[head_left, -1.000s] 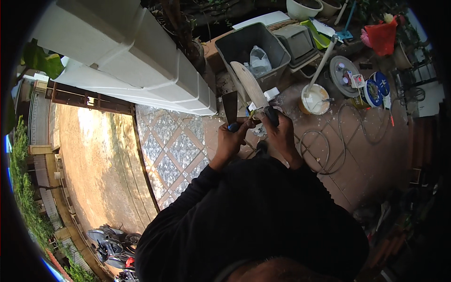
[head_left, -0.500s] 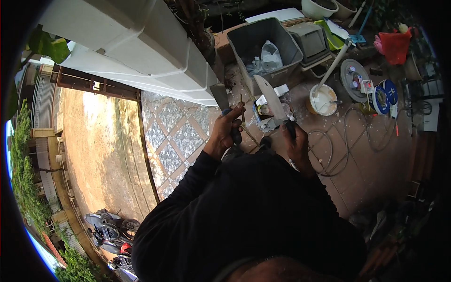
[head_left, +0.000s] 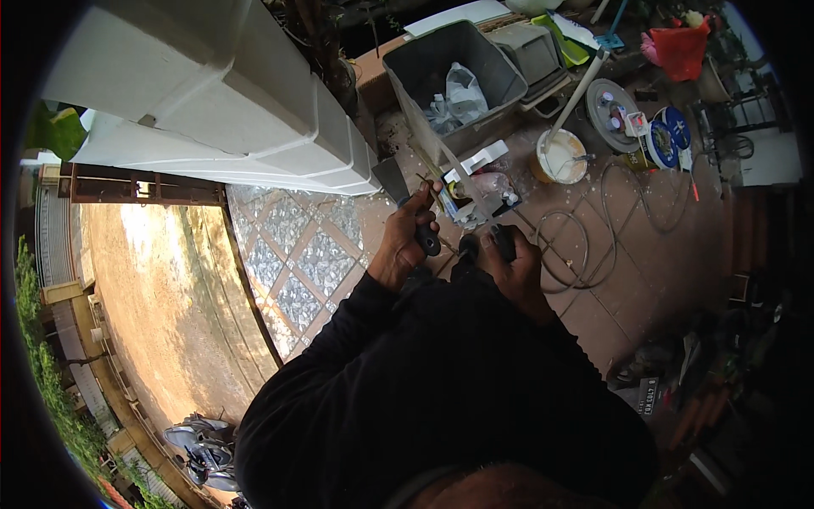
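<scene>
My left hand (head_left: 400, 246) is closed round the black handle of a putty knife (head_left: 392, 180), whose flat grey blade points up and away from me. A thin brownish stick (head_left: 434, 193) also sits between those fingers. My right hand (head_left: 519, 270) grips the black handle of a knife-like tool with a long, broad, pale blade (head_left: 476, 191). That blade is turned nearly edge-on and points away from me. Both hands are in front of my body, apart from each other. Beyond the blade, a box of small items (head_left: 490, 188) stands on the floor.
A large grey bin (head_left: 415, 127) with plastic bottles (head_left: 465, 93) stands ahead. To its right are a white bucket (head_left: 563, 161) with a pole, a round lid (head_left: 612, 114) and blue-topped cans (head_left: 661, 144). A hose (head_left: 585, 271) loops over the tiles. A white pillar (head_left: 254, 102) rises at left.
The view has shifted, moving the bin and buckets left and up in the picture. My right hand has turned the blade from broadside to nearly edge-on. Both hands keep their tools.
</scene>
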Demonstrator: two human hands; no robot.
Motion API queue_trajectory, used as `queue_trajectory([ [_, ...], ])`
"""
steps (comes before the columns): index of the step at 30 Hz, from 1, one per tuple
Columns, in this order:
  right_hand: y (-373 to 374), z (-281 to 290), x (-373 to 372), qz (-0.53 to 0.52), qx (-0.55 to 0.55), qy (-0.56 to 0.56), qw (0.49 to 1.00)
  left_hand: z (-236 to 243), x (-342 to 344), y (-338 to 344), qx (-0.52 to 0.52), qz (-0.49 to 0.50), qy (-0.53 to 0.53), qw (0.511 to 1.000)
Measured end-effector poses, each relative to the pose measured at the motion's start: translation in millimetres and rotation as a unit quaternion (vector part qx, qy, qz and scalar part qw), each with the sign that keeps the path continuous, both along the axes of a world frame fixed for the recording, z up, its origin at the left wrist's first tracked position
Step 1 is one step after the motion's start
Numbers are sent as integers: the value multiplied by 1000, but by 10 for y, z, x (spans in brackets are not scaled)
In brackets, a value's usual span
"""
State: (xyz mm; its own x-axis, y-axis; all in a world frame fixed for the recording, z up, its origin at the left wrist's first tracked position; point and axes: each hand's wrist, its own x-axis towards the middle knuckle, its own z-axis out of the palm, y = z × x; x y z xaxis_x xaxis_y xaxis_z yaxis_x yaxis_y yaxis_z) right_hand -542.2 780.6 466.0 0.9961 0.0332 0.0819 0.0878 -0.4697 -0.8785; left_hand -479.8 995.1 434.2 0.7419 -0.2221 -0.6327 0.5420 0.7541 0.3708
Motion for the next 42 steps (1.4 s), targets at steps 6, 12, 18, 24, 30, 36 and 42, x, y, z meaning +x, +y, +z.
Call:
queue_trajectory([
  [6,331,-79,-20,-84,70,7,994,87,-54,-61,50,-27,-34,998],
  [12,263,-145,-94,-158,49,-2,986,112,-214,-308,99,-59,-84,990],
  [18,-181,-251,-223,-214,-8,-3,977,163,-340,-813,210,-104,-181,955],
  [24,-1020,-350,-440,-243,26,-14,969,221,-331,-1611,295,-40,-202,933],
  [30,-2412,-563,-914,-272,39,34,961,-2,-259,-2595,276,-45,-242,929],
  [36,-3505,-806,-1570,-377,21,78,922,-15,-141,-3655,256,-101,-246,929],
  [42,-4212,-676,-1571,-491,20,92,866,-187,206,-4637,245,-169,-235,925],
])
